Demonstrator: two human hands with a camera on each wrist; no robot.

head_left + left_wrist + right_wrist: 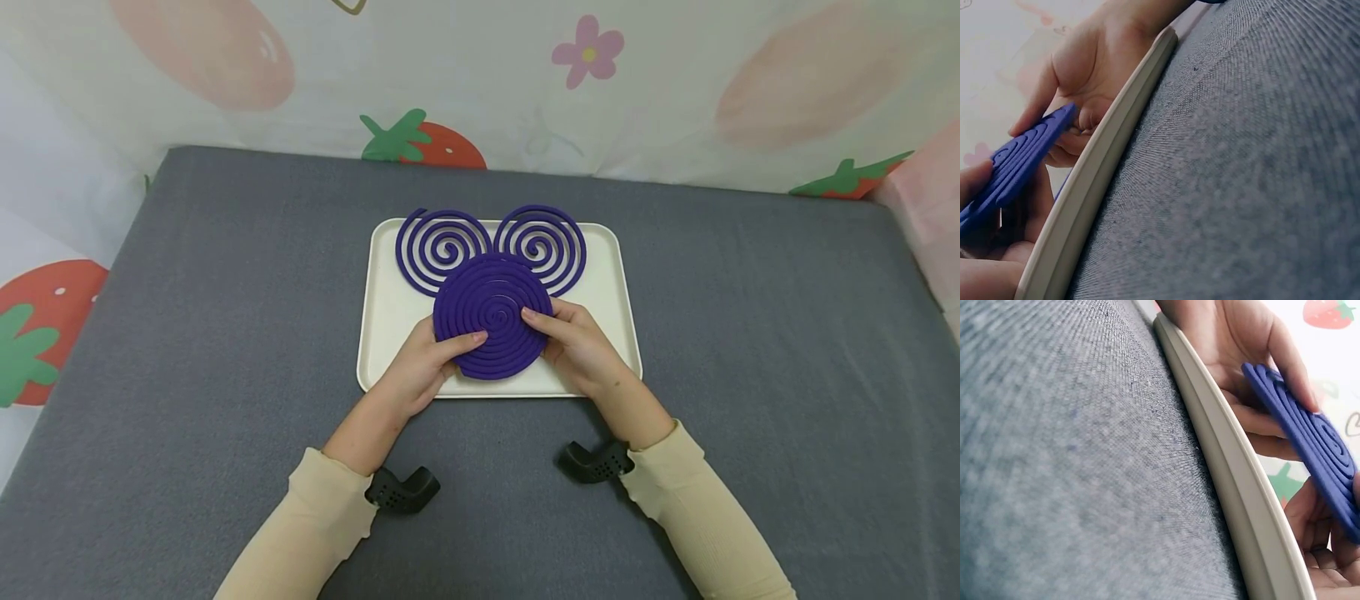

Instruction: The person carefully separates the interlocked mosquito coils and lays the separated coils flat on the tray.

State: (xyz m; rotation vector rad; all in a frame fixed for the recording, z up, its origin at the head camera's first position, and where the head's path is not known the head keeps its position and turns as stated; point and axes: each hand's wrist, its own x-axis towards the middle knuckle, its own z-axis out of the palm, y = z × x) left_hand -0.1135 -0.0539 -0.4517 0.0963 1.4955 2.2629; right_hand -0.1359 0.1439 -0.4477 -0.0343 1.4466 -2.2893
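Note:
A round, tightly wound purple mosquito coil (491, 292) is held up over the front half of the white tray (618, 333). My left hand (420, 367) grips its lower left edge, thumb on the upper face and fingers beneath. On the opposite edge my right hand (581, 346) pinches it the same way. Both wrist views show the coil (1019, 159) (1316, 444) tilted and raised above the tray's rim. Two looser purple coils with open gaps, a left one (420, 250) and a right one (573, 250), lie side by side behind, overhanging the tray's far rim.
A grey cloth (247, 333) covers the table beneath the tray. Behind it hangs a pale curtain (510, 83) printed with strawberries and a pink flower. Black wrist devices, left (405, 492) and right (592, 462), stick out inward from the sleeves.

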